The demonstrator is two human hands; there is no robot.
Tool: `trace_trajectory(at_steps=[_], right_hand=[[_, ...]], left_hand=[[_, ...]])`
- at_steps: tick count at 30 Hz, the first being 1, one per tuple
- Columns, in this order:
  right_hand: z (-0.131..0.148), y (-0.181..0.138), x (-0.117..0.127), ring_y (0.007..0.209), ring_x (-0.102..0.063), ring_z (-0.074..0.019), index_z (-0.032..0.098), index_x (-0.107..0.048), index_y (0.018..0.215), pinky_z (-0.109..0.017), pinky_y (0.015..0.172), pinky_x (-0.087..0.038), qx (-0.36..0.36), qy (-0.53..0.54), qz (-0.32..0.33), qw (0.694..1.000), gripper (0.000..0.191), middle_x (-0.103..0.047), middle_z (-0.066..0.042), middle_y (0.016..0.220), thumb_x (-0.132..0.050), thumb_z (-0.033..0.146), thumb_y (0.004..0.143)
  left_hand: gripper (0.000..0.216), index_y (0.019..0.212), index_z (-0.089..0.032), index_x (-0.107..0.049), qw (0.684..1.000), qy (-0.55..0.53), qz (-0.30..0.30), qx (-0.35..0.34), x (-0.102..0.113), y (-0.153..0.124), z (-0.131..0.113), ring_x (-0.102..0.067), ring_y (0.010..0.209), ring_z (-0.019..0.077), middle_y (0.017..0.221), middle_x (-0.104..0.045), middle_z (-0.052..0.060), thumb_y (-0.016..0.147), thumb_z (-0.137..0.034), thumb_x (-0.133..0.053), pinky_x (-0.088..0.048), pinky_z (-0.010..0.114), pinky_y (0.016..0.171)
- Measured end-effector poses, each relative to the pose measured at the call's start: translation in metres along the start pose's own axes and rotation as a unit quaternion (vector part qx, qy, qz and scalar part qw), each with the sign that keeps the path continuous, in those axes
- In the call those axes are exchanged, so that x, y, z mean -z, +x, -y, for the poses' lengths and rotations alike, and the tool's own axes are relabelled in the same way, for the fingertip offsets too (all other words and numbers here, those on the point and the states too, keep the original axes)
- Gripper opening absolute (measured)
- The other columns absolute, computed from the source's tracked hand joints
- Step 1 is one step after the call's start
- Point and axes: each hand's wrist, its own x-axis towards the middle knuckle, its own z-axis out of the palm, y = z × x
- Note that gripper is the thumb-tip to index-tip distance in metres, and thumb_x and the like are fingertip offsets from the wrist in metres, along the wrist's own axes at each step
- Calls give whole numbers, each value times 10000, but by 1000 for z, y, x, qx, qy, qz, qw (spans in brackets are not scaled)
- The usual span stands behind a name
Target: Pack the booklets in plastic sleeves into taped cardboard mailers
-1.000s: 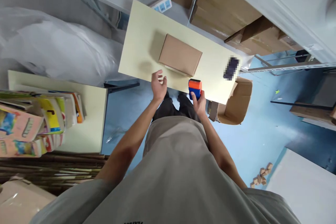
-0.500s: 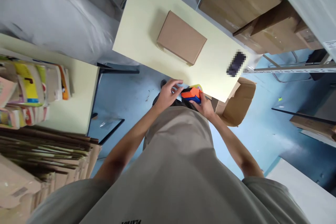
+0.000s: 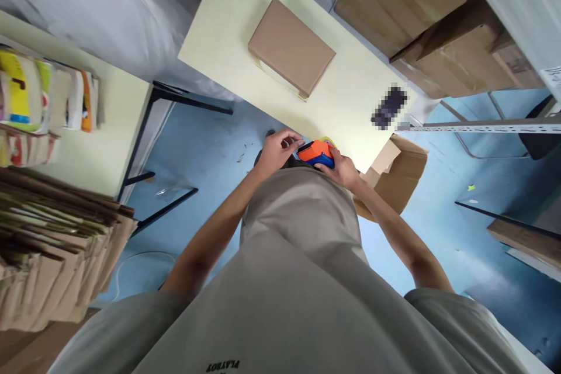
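Note:
My right hand (image 3: 344, 170) is wrapped around an orange and blue tape dispenser (image 3: 319, 155), held in front of my waist by the near edge of the table. Behind its body, part of a yellow roll (image 3: 328, 141) shows. My left hand (image 3: 277, 152) is at the dispenser's dark left end, thumb and forefinger drawn together in a pinch. Whatever lies between those fingertips is too small to make out. Beyond both hands, a closed brown cardboard box (image 3: 293, 47) lies on the pale yellow table (image 3: 219, 29).
A blurred dark object (image 3: 389, 108) lies at the table's right end. Below that end stands an open carton (image 3: 401, 181). Large cartons (image 3: 403, 6) fill the shelf behind. At left are a second table (image 3: 116, 128) with packets and a stack of flattened cardboard (image 3: 56, 245).
The view has shifted, so the left-hand table and cardboard sit further left. My left fingertips have closed together beside the dispenser's end. The right hand keeps its grip.

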Motion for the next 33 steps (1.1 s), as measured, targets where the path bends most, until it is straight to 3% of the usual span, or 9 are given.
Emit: trace_trajectory(at_steps=[10,14,17,22,28,33], right_hand=[[8,3,54,966,-795,-381,204,-655,1428,-395,830,-539,17,-95,59,994,661,-851,-142,1061,-626,765,1078],[-3,-4,70,892,-777,-360,214,-686,1314,-377,787,-500,10,-107,59,992,595,-831,-121,961,-640,758,1077],[-18,-7,77,817,-752,-341,220,-693,1218,-372,753,-479,-2,-119,47,992,582,-799,-106,891,-633,780,1069],[-25,3,74,866,-761,-355,201,-691,1250,-389,793,-504,-26,-137,18,990,590,-819,-140,968,-628,762,1077],[-15,47,57,1087,-789,-431,128,-621,1500,-471,967,-552,-62,-161,-41,984,704,-834,-244,1210,-650,702,1094],[-19,79,44,1117,-788,-437,102,-596,1516,-497,994,-569,-71,-171,-63,981,771,-826,-269,1235,-611,747,1094]], left_hand=[[390,958,-229,-798,998,-44,-37,13,-24,15,41,-654,718,178,882,-805,45,959,-618,-771,-566,321,706],[379,952,-223,-803,998,-41,-53,7,-35,23,51,-647,709,173,870,-799,42,944,-601,-795,-563,316,702],[388,952,-221,-795,996,-45,-77,9,-32,34,61,-647,716,174,883,-802,48,954,-610,-792,-568,317,712],[380,937,-216,-788,994,-45,-103,16,-24,66,84,-685,803,194,923,-805,66,932,-595,-815,-580,320,754],[291,922,-226,-786,984,-77,-158,36,-34,111,103,-676,771,186,923,-797,60,928,-512,-839,-559,322,726],[260,897,-230,-755,977,-81,-193,52,-36,136,114,-691,793,191,945,-797,67,932,-475,-832,-561,332,764]])
